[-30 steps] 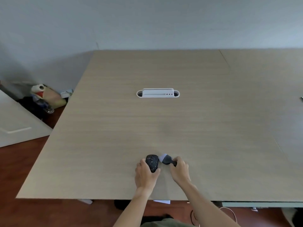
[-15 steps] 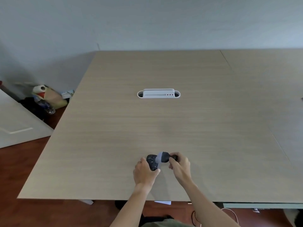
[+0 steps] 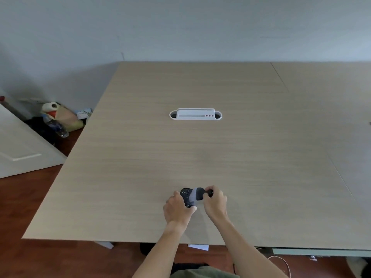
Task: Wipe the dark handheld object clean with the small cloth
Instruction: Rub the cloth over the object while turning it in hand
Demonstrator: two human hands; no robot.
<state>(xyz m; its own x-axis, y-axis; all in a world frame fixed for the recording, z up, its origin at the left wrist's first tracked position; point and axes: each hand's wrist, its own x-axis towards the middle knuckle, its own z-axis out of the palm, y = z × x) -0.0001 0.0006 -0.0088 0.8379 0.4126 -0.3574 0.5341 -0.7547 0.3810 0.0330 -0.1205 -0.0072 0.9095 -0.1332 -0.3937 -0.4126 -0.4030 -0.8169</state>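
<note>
near table (image 3: 120, 177) front edge: left hand (image 3: 176, 210) grips dark obj (image 3: 185, 196), right hand (image 3: 215, 203) pinches cloth (image 3: 197, 194) against it.

Two bare forearms rise from the lower edge of the frame; no sleeves, no watch or rings that can be seen; left hand (image 3: 177, 210) and right hand (image 3: 215, 203) ungloved; an olive-green garment (image 3: 202, 272) at bottom centre.

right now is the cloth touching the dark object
Touching. The head view shows the cloth, held by the right hand, overlapping the dark object in the left hand, with no gap visible.
</note>
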